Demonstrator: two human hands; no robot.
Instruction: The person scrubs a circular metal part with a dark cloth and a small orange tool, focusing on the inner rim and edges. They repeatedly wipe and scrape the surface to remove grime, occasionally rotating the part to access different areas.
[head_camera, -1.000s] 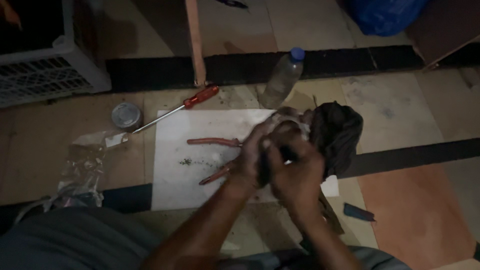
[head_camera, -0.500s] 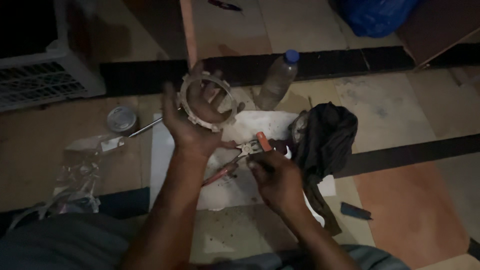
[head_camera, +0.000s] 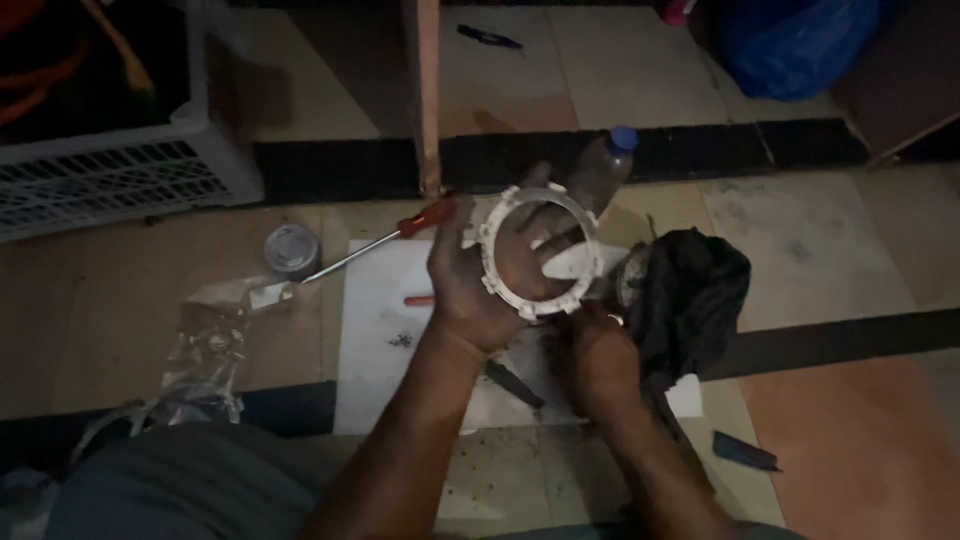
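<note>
Left hand fingers clamp a white notched ring; right hand, at its 5 o'clock, fingers' state unclear.

Tiled floor in tan with dark bands. On it, a white sheet. Lying partly across its upper left corner, a red-handled screwdriver, tip towards a small round tin. Left of the sheet, crumpled clear plastic. Upper left, a white slatted crate. Rising at centre top, a wooden post. Beside it, a clear bottle with blue cap. At right, a black cloth. Top right, a blue bag.
</note>
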